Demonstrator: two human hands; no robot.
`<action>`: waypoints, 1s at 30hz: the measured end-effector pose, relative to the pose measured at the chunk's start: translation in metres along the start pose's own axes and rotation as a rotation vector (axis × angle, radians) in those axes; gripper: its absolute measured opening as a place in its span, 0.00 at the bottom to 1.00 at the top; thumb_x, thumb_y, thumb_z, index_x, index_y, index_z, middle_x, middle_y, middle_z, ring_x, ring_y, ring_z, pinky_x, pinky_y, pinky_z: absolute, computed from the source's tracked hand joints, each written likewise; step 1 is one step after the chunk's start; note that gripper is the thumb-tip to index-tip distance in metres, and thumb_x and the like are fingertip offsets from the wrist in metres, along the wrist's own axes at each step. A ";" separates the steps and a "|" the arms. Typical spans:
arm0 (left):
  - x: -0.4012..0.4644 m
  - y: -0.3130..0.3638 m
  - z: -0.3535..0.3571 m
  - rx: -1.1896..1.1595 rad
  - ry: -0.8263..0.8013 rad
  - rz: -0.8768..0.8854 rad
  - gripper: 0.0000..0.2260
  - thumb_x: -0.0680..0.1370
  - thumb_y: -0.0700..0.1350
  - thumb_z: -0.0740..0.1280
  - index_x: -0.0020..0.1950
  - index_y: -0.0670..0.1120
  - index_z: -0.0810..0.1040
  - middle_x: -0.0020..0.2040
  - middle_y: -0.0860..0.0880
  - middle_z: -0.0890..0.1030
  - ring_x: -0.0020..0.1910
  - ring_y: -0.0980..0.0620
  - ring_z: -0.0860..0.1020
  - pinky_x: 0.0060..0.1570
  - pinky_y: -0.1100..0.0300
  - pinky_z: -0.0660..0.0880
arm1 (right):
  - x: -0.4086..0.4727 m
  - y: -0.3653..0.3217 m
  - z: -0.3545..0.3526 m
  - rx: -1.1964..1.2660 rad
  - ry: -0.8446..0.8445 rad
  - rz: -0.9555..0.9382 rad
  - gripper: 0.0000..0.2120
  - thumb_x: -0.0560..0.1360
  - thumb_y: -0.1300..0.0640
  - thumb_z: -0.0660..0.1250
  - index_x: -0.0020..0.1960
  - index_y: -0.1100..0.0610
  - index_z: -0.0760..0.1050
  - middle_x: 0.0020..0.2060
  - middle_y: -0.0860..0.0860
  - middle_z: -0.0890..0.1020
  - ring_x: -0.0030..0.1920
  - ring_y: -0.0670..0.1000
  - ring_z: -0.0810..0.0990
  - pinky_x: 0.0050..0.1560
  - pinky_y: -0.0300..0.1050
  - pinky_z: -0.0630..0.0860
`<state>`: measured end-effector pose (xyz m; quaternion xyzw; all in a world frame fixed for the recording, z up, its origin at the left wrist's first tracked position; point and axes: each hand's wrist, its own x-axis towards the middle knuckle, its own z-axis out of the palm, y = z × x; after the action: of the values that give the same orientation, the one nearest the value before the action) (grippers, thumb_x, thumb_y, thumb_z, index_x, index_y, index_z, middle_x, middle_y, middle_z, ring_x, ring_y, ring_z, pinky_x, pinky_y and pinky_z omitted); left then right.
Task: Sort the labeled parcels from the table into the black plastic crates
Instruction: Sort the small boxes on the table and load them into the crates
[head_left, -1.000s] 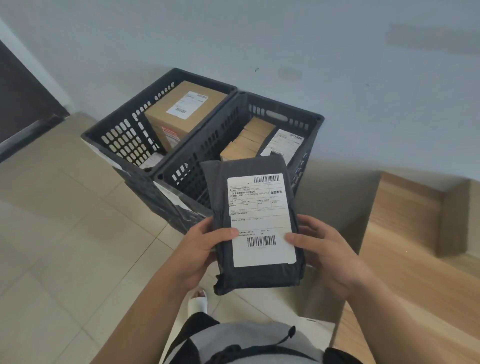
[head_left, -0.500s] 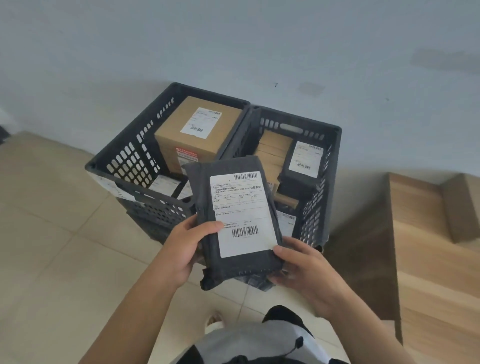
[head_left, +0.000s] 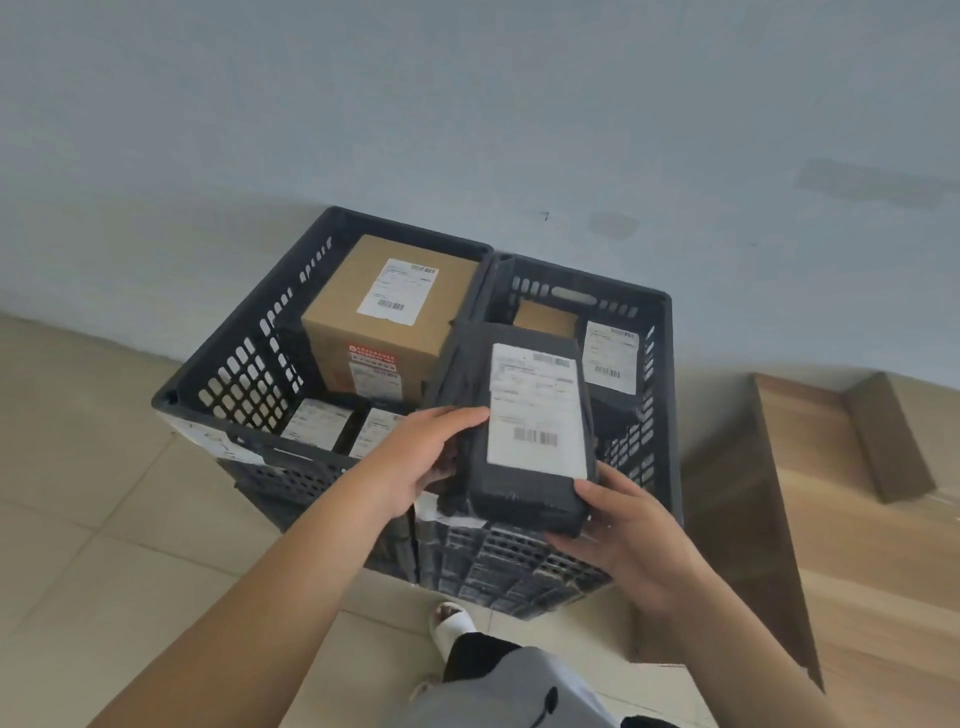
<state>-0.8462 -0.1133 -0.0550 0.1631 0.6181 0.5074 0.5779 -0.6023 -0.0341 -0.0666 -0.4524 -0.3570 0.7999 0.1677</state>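
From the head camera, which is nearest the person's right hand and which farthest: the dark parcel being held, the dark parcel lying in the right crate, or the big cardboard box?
1. Held dark parcel: gripped by the right hand at its near corner.
2. Dark parcel in the right crate: just beyond, to the right.
3. Big cardboard box: in the left crate, farthest.

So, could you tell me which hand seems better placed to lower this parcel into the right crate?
Probably the right hand: it cups the parcel from below, over the right crate.

Label print (head_left: 535, 410) on the held dark parcel (head_left: 524, 499), blurred beyond reading.
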 end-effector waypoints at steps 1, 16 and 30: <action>0.006 0.005 -0.001 -0.002 0.022 0.010 0.11 0.82 0.51 0.70 0.62 0.50 0.83 0.58 0.51 0.87 0.56 0.49 0.84 0.57 0.53 0.78 | 0.010 -0.006 0.000 0.021 0.026 -0.002 0.20 0.80 0.61 0.70 0.72 0.53 0.75 0.63 0.57 0.85 0.60 0.60 0.86 0.57 0.61 0.83; 0.075 -0.001 -0.037 0.233 0.165 -0.183 0.10 0.81 0.47 0.71 0.62 0.57 0.79 0.57 0.53 0.82 0.55 0.54 0.83 0.46 0.63 0.80 | 0.232 -0.092 -0.002 0.124 0.294 0.075 0.14 0.83 0.66 0.65 0.67 0.57 0.74 0.59 0.58 0.84 0.55 0.61 0.84 0.40 0.61 0.86; 0.107 0.027 -0.036 0.404 0.078 -0.186 0.10 0.84 0.45 0.67 0.64 0.54 0.78 0.57 0.51 0.82 0.52 0.52 0.85 0.48 0.63 0.82 | 0.250 -0.059 0.020 -1.511 0.461 -0.316 0.39 0.82 0.48 0.67 0.83 0.39 0.46 0.84 0.49 0.46 0.84 0.60 0.43 0.81 0.65 0.47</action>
<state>-0.9183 -0.0331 -0.0990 0.1978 0.7414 0.3237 0.5535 -0.7565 0.1460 -0.1685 -0.5414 -0.8177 0.1956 -0.0033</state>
